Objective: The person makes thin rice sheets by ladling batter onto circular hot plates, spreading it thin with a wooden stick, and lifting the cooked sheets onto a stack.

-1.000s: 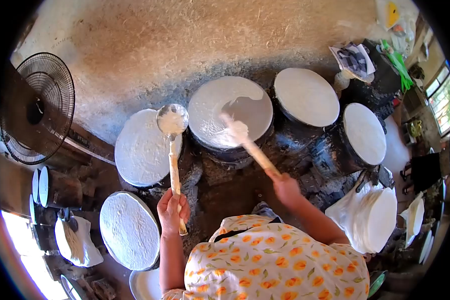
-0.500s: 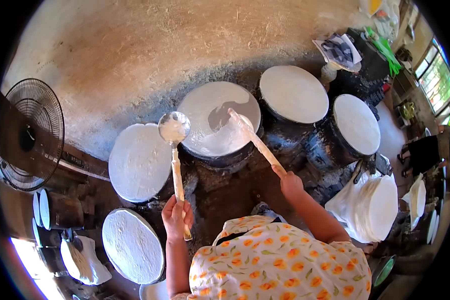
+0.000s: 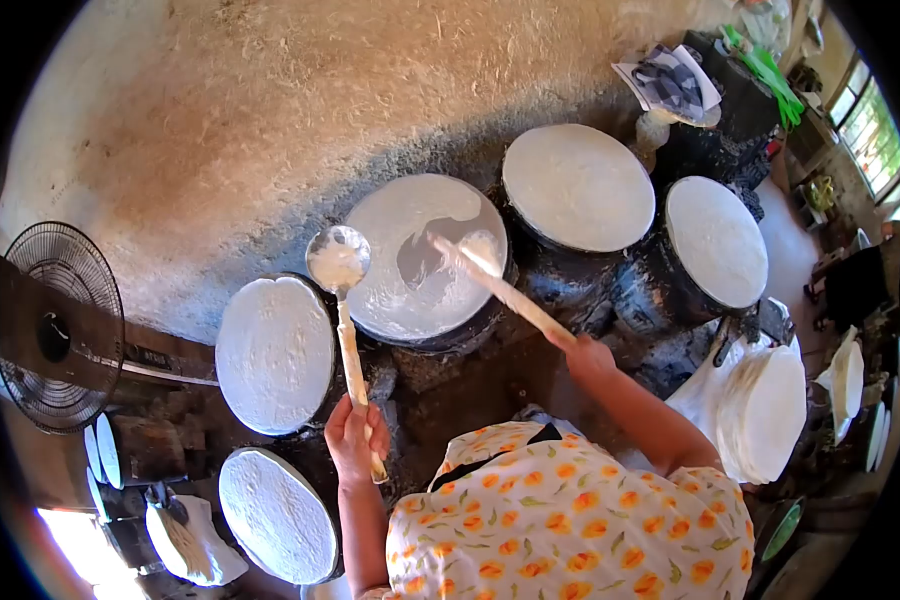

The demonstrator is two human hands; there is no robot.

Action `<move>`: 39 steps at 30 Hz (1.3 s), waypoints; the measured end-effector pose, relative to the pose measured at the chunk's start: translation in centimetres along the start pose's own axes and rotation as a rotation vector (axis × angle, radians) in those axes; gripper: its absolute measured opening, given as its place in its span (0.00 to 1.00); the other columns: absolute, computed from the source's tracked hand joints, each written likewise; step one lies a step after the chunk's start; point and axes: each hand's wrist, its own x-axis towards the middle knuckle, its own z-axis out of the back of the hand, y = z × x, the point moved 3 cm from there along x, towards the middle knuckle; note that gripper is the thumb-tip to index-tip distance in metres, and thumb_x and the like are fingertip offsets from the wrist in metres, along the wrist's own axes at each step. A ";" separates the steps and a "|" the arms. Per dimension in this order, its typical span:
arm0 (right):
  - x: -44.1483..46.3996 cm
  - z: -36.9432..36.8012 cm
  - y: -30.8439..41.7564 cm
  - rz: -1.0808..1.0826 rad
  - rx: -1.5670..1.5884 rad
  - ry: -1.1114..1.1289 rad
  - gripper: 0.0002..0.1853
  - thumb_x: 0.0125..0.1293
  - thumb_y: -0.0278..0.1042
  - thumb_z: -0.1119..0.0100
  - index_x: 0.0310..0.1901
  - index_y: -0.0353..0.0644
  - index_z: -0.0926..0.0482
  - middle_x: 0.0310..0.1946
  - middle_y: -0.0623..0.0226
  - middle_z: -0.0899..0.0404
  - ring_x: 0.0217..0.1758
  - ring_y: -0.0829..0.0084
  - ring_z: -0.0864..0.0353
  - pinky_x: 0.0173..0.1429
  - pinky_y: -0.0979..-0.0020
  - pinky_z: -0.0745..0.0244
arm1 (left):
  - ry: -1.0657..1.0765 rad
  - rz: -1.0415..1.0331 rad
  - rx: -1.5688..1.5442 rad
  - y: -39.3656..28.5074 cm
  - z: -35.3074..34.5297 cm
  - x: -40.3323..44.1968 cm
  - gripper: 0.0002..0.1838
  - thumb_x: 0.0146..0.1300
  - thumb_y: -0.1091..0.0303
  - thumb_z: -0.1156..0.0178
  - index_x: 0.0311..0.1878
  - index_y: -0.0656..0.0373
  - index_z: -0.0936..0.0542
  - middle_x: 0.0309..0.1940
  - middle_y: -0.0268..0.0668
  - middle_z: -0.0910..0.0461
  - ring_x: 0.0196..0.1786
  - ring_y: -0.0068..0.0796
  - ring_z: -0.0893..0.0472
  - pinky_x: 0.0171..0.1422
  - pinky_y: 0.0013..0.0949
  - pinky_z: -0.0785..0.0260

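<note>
My left hand [image 3: 356, 438] is closed around the wooden handle of a metal ladle [image 3: 351, 348]. The ladle's bowl, with white batter in it, is over the left edge of a round griddle [image 3: 370, 235]. My right hand [image 3: 590, 362] grips a flat wooden stick [image 3: 518, 302] that slants up and left over the same griddle. White batter coats most of that surface; around the stick's tip a grey patch [image 3: 425, 255] shows through. A small white mound [image 3: 482, 252] lies just behind the stick. Whether the tip touches the surface I cannot tell.
Two white-coated griddles [image 3: 578, 188] stand on the right, and two more [image 3: 274, 355] on the left. A fan [image 3: 55, 300] is at far left, beside the rough wall [image 3: 300, 90]. Right of me is a stack of round white sheets [image 3: 765, 415].
The stick's tip has shifted left across the griddle, and the grey patch has changed shape. My left hand still holds the ladle at about the same spot. The view has tilted slightly.
</note>
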 end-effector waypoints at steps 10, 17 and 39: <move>2.5 0.6 -1.2 0.210 0.155 0.116 0.28 0.60 0.28 0.49 0.61 0.70 0.29 0.24 0.52 0.27 0.26 0.50 0.23 0.33 0.54 0.27 | -0.048 -0.056 0.025 -0.4 -1.4 1.0 0.07 0.69 0.70 0.52 0.43 0.65 0.29 0.23 0.34 0.32 0.14 0.17 0.36 0.13 0.22 0.41; 15.6 2.7 0.6 0.101 0.325 -0.130 0.24 0.59 0.27 0.47 0.58 0.61 0.26 0.29 0.49 0.21 0.32 0.47 0.22 0.36 0.51 0.27 | -0.125 -0.046 0.023 0.3 -2.0 0.5 0.08 0.69 0.71 0.52 0.45 0.66 0.28 0.23 0.34 0.32 0.14 0.18 0.35 0.13 0.22 0.41; 11.2 1.4 -0.1 0.042 0.578 0.000 0.33 0.58 0.22 0.53 0.67 0.61 0.38 0.53 0.57 0.24 0.43 0.49 0.20 0.48 0.55 0.24 | -0.109 -0.005 0.047 0.1 -2.0 -1.9 0.12 0.68 0.71 0.51 0.52 0.65 0.27 0.23 0.32 0.32 0.14 0.16 0.36 0.13 0.22 0.42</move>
